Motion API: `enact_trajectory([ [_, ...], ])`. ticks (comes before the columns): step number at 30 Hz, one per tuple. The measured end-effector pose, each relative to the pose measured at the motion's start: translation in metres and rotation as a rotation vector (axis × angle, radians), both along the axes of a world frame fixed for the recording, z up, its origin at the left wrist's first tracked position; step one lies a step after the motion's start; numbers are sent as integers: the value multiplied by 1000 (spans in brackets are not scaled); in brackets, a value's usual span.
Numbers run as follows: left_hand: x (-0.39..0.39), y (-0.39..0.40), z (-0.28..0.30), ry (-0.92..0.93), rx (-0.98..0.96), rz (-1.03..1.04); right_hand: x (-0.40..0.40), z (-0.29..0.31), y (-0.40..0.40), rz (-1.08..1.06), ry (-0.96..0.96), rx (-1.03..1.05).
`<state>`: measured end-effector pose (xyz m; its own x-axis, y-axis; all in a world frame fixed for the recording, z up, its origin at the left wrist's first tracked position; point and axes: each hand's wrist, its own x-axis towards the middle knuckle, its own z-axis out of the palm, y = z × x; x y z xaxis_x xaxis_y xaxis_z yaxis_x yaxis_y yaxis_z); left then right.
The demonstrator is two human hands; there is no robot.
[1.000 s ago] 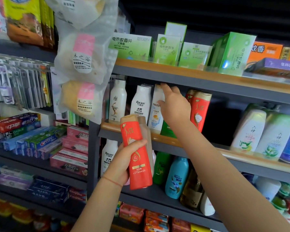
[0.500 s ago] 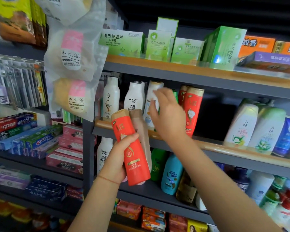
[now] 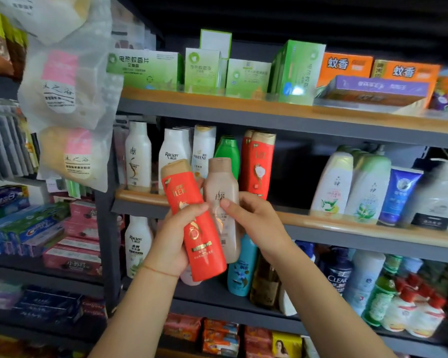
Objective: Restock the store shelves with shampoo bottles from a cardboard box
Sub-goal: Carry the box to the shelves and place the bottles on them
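Holding two bottles before the middle shelf [image 3: 321, 222]: your left hand [image 3: 175, 244] grips the red bottle [image 3: 192, 218], your right hand [image 3: 254, 223] pinches the beige bottle [image 3: 221, 195]. Separate them cleanly; keep the beige upright, then slot it into the gap right of the red shelf bottles [image 3: 260, 164].

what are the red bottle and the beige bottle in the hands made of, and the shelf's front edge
Red bottle: likely plastic, glossy printed wrap catching light. Beige bottle: likely plastic, smoother satin sheen with a metallic-looking motif. Shelf edge: looks like wood or wood-look trim, tan and rounded.
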<state>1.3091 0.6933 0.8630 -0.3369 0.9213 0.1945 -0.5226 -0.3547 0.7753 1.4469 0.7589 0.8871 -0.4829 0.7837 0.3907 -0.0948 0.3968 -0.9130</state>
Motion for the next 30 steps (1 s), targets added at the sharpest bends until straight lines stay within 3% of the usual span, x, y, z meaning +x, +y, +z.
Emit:
enact_trajectory([
  [7,-1,0,-1,-12,-6,59,19,5,7,22,90,-66],
  [12,-17,-7,-4,-38,-98,184,6,9,11,-11,62,69],
  [17,-50,-24,-14,-105,-142,273,-53,33,11,-5,62,250],
  [23,-84,-39,-34,-113,-215,288,-132,60,-1,22,58,306],
  [30,-105,-36,-36,200,-215,438,-140,57,10,-119,46,350],
])
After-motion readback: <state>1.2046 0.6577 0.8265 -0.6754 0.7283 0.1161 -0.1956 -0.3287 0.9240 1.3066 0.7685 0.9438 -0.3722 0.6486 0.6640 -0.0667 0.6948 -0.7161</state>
